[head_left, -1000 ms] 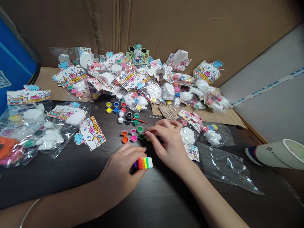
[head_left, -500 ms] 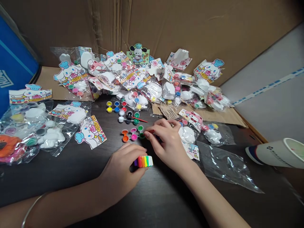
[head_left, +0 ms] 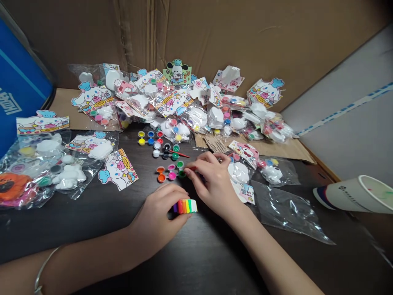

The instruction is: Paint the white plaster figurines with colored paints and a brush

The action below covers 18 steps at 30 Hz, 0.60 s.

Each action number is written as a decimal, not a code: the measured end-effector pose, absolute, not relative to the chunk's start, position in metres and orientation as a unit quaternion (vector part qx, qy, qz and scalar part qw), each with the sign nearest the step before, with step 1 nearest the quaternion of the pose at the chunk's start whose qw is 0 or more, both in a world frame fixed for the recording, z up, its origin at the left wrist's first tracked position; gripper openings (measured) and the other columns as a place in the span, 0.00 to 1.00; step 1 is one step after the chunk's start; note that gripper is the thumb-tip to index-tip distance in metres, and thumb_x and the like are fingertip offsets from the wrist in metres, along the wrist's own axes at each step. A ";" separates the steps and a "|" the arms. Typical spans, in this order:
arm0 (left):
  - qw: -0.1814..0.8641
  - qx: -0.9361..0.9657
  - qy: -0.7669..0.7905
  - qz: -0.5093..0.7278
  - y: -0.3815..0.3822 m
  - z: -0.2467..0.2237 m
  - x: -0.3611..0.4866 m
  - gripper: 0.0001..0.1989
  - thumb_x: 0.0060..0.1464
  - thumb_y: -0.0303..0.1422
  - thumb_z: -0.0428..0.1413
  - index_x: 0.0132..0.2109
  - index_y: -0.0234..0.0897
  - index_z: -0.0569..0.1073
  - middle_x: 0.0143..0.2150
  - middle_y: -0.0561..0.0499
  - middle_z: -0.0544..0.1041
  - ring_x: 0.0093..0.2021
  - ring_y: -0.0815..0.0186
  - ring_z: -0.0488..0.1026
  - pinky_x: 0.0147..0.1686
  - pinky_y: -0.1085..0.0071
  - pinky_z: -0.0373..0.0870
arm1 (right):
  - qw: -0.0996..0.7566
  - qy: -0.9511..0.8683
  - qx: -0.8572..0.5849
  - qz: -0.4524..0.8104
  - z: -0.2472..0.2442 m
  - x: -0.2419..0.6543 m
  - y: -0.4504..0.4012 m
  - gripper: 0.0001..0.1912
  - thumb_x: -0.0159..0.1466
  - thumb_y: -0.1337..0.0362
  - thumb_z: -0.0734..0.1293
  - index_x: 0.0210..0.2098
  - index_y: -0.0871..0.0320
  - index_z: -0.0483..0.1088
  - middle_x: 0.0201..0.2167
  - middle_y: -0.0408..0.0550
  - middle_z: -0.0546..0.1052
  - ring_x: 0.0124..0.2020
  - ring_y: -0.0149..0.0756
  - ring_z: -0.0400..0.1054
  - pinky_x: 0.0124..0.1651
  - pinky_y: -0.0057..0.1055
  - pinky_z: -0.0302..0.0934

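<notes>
My left hand is closed around a small figure with rainbow stripes, purple, red, orange, yellow and green, ending in a white part; the rest of it is hidden in the palm. At the right end of a paint pot strip, my right hand has its thumb and fingers bent round the side by the green pot. What lies under that palm is mostly hidden. A thin red paintbrush rests at the black and green pots of another strip, just beyond the fingers.
Yellow, blue and red paint pots stand farther back. Bagged white figures with printed cards are heaped along the cardboard wall. More bags lie at left. An empty clear bag and a paper cup are at right.
The whole view has shifted slightly. Both hands keep almost the same pose, the left still around the striped figure and the right at the paint pots.
</notes>
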<state>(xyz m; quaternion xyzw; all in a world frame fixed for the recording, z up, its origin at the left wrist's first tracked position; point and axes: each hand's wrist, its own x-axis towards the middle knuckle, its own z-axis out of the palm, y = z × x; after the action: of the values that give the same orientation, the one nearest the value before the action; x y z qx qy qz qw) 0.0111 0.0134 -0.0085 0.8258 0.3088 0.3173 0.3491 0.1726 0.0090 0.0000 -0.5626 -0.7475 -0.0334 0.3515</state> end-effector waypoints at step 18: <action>0.724 0.525 0.383 0.230 0.012 0.007 0.016 0.10 0.40 0.31 0.61 0.24 0.35 0.66 0.22 0.58 0.66 0.26 0.72 0.62 0.27 0.74 0.61 | 0.629 -0.426 -0.522 0.388 0.022 0.168 -0.017 0.13 0.56 0.54 0.70 0.25 0.57 0.71 0.19 0.42 0.73 0.24 0.32 0.68 0.32 0.30 0.63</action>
<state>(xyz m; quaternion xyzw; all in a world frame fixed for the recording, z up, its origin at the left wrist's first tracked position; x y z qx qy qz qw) 0.0157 0.0117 0.0074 0.5252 0.3830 0.2304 0.7242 0.1680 -0.0169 0.0218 -0.5217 -0.4259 0.3882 0.6291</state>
